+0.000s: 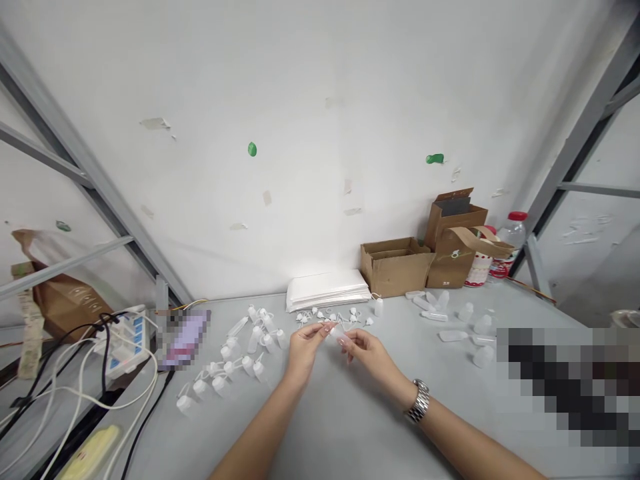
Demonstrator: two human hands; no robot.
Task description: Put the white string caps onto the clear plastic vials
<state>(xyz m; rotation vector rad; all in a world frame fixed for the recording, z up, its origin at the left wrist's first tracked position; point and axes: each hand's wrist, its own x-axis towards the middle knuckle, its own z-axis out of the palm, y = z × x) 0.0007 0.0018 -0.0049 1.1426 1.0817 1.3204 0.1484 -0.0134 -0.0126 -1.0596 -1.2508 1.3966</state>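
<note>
Right of the frame's centre, an open-topped cardboard box (399, 270) shows its brown inner walls; beside it, a brown paper bag (443, 257) has a dark grey piece (454, 205) in its mouth. Farther right stands a clear plastic jar (513, 235) with a red lid (517, 216).

At the middle of the frame, both hands hold a small translucent bottle (341, 335) above the worktop (340, 413), tilted, with a pale, milky body. The left hand (305, 350) pinches its upper-left end between thumb and fingers; the right hand (369, 351) has its thumb and fingers closed around the lower body. Whether a cap sits on the neck is too small to tell.

Loose white caps (354, 315) lie just beyond the hands. White-capped bottles (219, 385) cluster at centre left; translucent bottles (453, 336) lie scattered at centre right.
</note>
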